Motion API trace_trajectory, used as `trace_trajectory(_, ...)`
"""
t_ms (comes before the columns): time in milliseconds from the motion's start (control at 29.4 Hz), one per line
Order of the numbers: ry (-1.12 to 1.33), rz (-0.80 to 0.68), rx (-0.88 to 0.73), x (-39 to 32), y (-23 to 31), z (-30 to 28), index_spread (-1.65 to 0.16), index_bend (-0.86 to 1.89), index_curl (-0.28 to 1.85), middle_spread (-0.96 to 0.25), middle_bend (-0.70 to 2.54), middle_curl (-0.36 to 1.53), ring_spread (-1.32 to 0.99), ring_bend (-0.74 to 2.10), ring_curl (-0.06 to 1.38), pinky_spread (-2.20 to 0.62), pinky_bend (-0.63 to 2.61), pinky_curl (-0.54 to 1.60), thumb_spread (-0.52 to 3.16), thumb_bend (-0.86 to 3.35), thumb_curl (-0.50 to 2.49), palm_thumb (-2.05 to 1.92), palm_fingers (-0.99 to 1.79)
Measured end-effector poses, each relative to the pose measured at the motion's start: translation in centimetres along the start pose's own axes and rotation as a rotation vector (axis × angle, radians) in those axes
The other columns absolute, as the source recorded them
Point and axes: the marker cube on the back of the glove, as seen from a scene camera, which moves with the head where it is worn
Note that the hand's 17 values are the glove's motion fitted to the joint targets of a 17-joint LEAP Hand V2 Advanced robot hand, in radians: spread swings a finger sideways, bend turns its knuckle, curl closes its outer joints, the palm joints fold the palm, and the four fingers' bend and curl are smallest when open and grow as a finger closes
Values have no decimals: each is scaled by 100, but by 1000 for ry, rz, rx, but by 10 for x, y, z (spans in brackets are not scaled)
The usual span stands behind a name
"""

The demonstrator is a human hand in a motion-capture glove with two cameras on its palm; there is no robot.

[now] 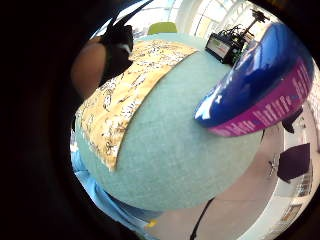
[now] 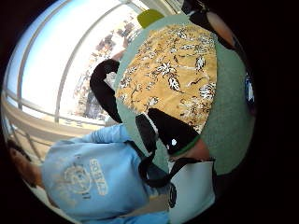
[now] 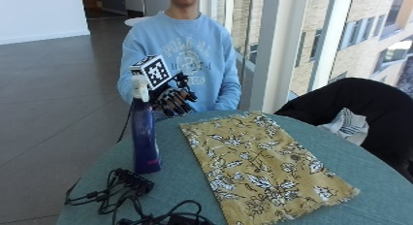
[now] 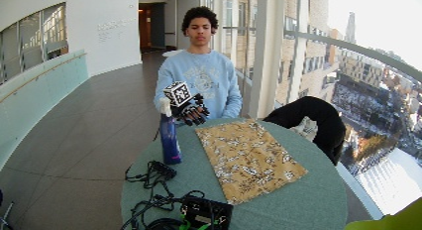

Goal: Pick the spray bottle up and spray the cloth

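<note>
A tall blue spray bottle (image 3: 145,137) with a white nozzle and a pink label stands upright on the round green table (image 3: 371,184), left of the cloth. The yellow flowered cloth (image 3: 261,164) lies flat across the table's middle. My gloved right hand (image 3: 174,98) hovers above the table's far edge, level with the bottle's top and just to its right, with its fingers hanging loosely curled and holding nothing. In the little finger side palm view the bottle (image 1: 260,85) looms close beside the palm, with the cloth (image 1: 125,95) beyond. The thumb side view shows the cloth (image 2: 177,74) and a gloved fingertip (image 2: 170,130).
Black cables (image 3: 122,188) and a black box (image 4: 204,212) lie on the table's near left, in front of the bottle. A chair with a black jacket (image 3: 361,108) stands at the right. The person's torso (image 3: 187,55) is just behind the hand.
</note>
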Motion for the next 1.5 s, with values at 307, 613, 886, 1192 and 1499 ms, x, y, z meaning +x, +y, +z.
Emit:
trace_trajectory(307, -22, 197, 200, 40, 33, -26, -32, 15, 17, -6, 37, 19, 1, 25, 17, 15, 41, 21, 78, 17, 12, 39, 57)
trace_trajectory(613, -132, 300, 369, 108, 35, -65, -36, 13, 19, -6, 35, 25, 1, 28, 21, 16, 40, 25, 95, 11, 16, 42, 58)
trace_trajectory(886, -356, 379, 382, 133, 11, -68, -37, 11, 20, -6, 34, 29, 1, 30, 24, 17, 43, 28, 99, 6, 19, 46, 57)
trace_trajectory(1192, -544, 410, 390, 149, -29, -58, -37, 9, 19, -6, 33, 32, 1, 33, 27, 17, 45, 31, 100, 1, 22, 49, 55)
trace_trajectory(1499, -684, 408, 376, 157, -62, -44, -38, 10, 18, -6, 34, 35, 1, 35, 28, 18, 45, 32, 98, -2, 25, 51, 54)
